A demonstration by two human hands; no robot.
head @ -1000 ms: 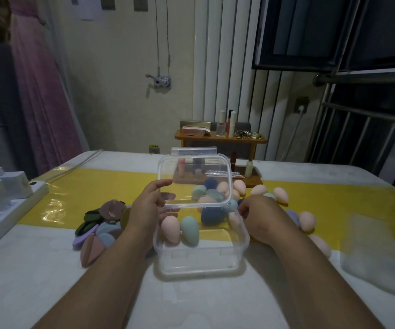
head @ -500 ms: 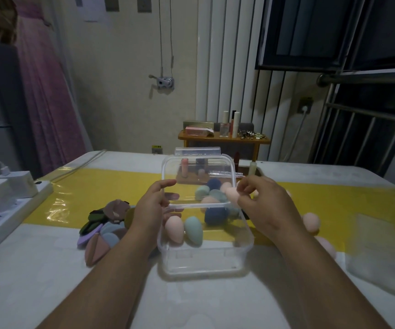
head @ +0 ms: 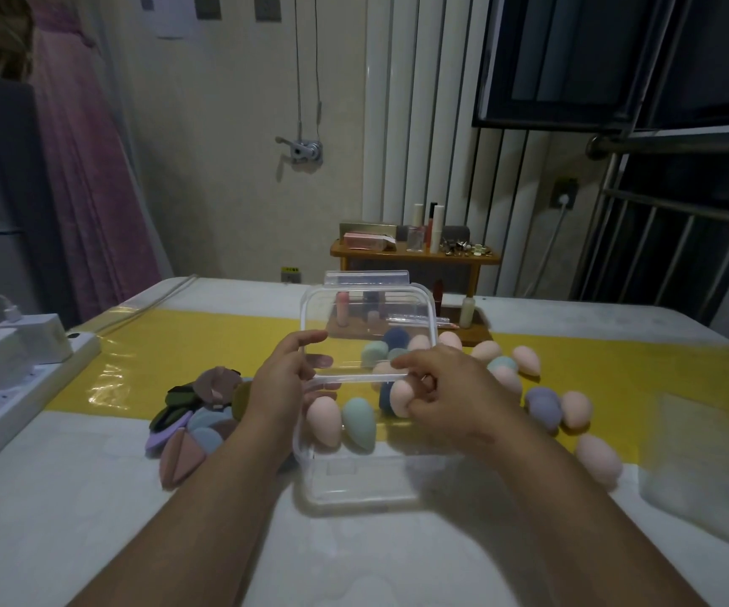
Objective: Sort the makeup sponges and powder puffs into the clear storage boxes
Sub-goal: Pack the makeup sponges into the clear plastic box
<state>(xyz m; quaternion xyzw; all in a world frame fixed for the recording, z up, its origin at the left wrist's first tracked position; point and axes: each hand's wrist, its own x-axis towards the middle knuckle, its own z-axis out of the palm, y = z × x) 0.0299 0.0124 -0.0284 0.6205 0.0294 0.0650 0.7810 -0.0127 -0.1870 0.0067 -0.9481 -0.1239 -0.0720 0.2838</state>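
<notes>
Table (head: 91,519) | 1 clear box (head: 354,484), 3 sponges (head: 358,424) inside | left hand (head: 277,387) grips lid (head: 367,317) | right hand (head: 450,396) pinches pink sponge (head: 400,394)

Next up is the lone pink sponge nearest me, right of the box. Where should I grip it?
Pinch the lone pink sponge across its fat rounded middle, coming from above: it lies on its side, touching no other sponge, so both flanks are open.

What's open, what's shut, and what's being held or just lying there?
Clear box: open, sponges inside.
Lid: tipped up, left hand holding it.
Pink sponge: pinched by right hand, over the box.
Powder puffs: piled on table, unsorted.
Loose sponges: lying on table.
</notes>
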